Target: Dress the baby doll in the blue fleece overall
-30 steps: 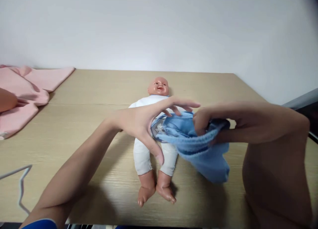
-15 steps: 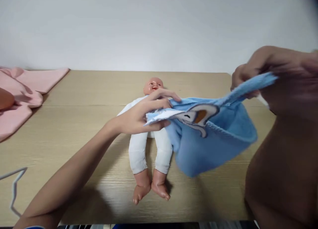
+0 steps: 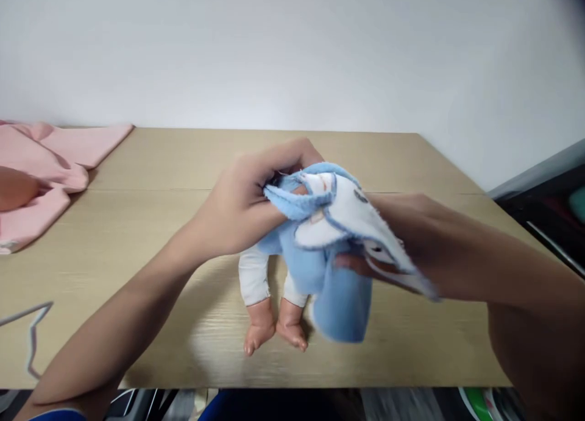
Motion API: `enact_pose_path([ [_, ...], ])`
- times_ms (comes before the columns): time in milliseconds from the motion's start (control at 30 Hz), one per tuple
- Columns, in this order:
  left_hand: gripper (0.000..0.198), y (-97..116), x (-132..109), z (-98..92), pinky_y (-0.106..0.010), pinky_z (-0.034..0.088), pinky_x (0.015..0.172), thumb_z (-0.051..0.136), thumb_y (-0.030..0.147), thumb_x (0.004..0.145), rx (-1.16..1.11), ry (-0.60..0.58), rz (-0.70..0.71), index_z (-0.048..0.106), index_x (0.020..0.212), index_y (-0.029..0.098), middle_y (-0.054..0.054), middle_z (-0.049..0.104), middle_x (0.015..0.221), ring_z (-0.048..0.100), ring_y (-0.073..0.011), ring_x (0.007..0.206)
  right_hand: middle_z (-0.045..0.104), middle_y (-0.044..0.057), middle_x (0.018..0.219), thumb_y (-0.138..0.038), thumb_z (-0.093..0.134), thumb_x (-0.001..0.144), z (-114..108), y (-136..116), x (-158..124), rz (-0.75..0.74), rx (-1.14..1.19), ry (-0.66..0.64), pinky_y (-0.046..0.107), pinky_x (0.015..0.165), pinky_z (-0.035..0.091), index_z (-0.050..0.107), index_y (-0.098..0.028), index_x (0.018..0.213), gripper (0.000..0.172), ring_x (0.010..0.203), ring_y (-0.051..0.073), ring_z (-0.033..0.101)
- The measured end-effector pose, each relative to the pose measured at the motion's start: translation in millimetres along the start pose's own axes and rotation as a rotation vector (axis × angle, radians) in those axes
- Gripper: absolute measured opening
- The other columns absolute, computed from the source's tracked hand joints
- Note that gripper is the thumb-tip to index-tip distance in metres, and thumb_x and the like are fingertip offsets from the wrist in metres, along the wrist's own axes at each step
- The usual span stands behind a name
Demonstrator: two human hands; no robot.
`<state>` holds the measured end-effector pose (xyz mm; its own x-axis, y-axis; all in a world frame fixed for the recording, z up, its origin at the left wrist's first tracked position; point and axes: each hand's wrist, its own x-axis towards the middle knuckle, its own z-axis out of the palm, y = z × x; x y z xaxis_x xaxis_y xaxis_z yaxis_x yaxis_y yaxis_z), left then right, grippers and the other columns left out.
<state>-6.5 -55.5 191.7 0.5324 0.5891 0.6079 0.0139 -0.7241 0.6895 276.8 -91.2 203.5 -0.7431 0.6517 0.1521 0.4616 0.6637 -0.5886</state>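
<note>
A blue baby garment [image 3: 342, 311] with a white animal patch is bunched up between my hands, above a baby doll [image 3: 253, 275]. My left hand [image 3: 242, 201] is closed on the garment's gathered edge, its thumb in front of the cloth. On the other side my right hand [image 3: 397, 226] grips the garment from behind, partly covered by the patch. The doll lies on its back in white clothing. Its legs and bare feet show, while its head and upper body are hidden behind my hands and the cloth.
The wooden table [image 3: 439, 336] reaches back to a white wall. A pink cloth [image 3: 50, 171] with a skin-coloured round thing [image 3: 18, 188] on it lies at the left. A thin white bent rod [image 3: 31, 342] is at the left front. Dark furniture [image 3: 548, 195] stands at the right.
My right hand has come down and left, towards my left hand. The garment, stretched out sideways before, is now gathered up in front of the doll.
</note>
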Motion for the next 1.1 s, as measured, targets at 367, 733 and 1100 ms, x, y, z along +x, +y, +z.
enact_pose_path([
  [367, 0.028, -27, -35, -27.3, -0.037, 0.067, 0.089, 0.094, 0.043, 0.093, -0.19, -0.538, -0.392, 0.082, 0.108, 0.022, -0.005, 0.085, 0.105, 0.08, -0.0269, 0.1, 0.085, 0.007, 0.135, -0.073, 0.065, 0.108, 11, 23, 23, 0.286, 0.566, 0.007, 0.043, 0.111, 0.061, 0.084, -0.026, 0.134, 0.057, 0.13, 0.035, 0.076],
  [733, 0.04, -40, -87, 23.6, -0.047, 0.058, 0.114, 0.078, 0.057, 0.103, -0.207, 0.112, -0.595, 0.075, 0.113, 0.019, -0.008, 0.081, 0.118, 0.073, -0.0327, 0.123, 0.087, 0.004, 0.123, -0.052, 0.091, 0.093, 57, 32, 42, 0.167, 0.514, -0.307, 0.039, 0.11, 0.065, 0.083, -0.027, 0.138, 0.051, 0.122, 0.03, 0.079],
  [1100, 0.064, -42, -130, 11.5, -0.034, 0.069, 0.076, 0.107, 0.039, 0.076, -0.795, -0.203, -0.633, 0.075, 0.13, 0.026, -0.006, 0.085, 0.102, 0.083, -0.0267, 0.088, 0.085, 0.005, 0.137, -0.065, 0.088, 0.093, 77, 37, 51, 0.21, 0.674, -0.027, 0.052, 0.135, 0.048, 0.089, -0.033, 0.129, 0.048, 0.147, 0.037, 0.069],
])
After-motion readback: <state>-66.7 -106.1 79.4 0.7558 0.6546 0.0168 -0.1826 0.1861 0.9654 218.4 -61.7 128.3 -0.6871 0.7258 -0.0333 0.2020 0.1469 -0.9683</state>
